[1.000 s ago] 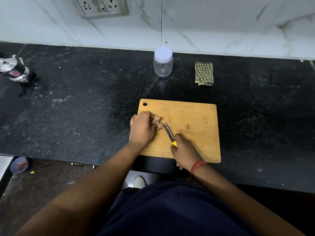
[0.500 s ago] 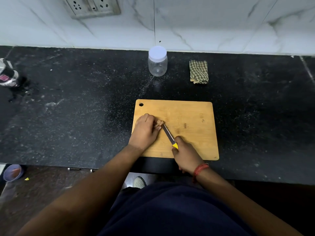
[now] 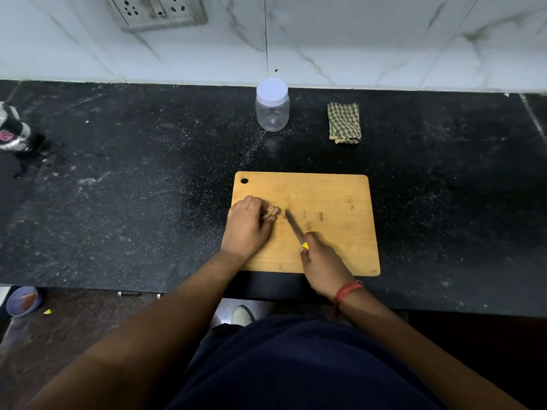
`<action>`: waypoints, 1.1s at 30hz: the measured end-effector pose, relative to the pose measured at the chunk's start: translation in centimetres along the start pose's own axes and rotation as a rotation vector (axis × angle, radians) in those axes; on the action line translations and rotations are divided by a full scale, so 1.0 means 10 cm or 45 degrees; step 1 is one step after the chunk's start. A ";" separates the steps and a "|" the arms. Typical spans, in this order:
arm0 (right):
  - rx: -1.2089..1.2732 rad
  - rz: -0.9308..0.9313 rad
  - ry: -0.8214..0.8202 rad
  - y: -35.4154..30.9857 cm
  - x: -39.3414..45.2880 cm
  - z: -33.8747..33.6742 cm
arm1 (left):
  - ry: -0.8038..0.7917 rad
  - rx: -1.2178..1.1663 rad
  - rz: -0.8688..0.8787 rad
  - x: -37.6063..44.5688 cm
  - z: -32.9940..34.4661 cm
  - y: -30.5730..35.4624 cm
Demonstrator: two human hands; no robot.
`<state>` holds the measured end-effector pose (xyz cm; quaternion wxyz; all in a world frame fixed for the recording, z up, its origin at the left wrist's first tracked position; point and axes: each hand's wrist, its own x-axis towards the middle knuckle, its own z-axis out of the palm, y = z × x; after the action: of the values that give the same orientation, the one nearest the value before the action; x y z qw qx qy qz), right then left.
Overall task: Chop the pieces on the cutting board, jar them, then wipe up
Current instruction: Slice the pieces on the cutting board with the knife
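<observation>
We see a rectangular wooden cutting board [image 3: 325,196] with rounded corners and a hanging hole, lying on a speckled black stone bench [image 3: 133,187]. Our left hand [image 3: 245,229] curls its fingers [image 3: 268,221] round small brownish pieces [image 3: 272,211] at the board's left side; their kind is too blurred to tell. Our right hand [image 3: 322,264] grips a yellow-handled knife [image 3: 294,229], its blade just right of the pieces. At the far edge stand a clear plastic jar [image 3: 272,113] with a white lid and a folded checked cloth [image 3: 344,122].
</observation>
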<state>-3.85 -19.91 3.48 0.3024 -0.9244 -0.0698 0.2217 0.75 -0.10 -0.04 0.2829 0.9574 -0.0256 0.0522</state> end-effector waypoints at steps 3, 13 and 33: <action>-0.063 -0.036 0.007 -0.04 0.02 0.03 | 0.028 0.020 0.007 -0.02 -0.02 -0.01; 0.052 0.135 0.094 0.18 -0.07 -0.05 | 0.047 0.099 0.062 -0.05 0.02 0.09; 0.064 0.310 0.223 0.37 -0.11 -0.27 | -0.048 0.180 0.215 -0.08 0.15 0.24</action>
<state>-3.63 -24.58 3.65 0.3012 -0.9340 0.0749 0.1770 -0.14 -2.89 -0.13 0.2089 0.9701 -0.1079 0.0597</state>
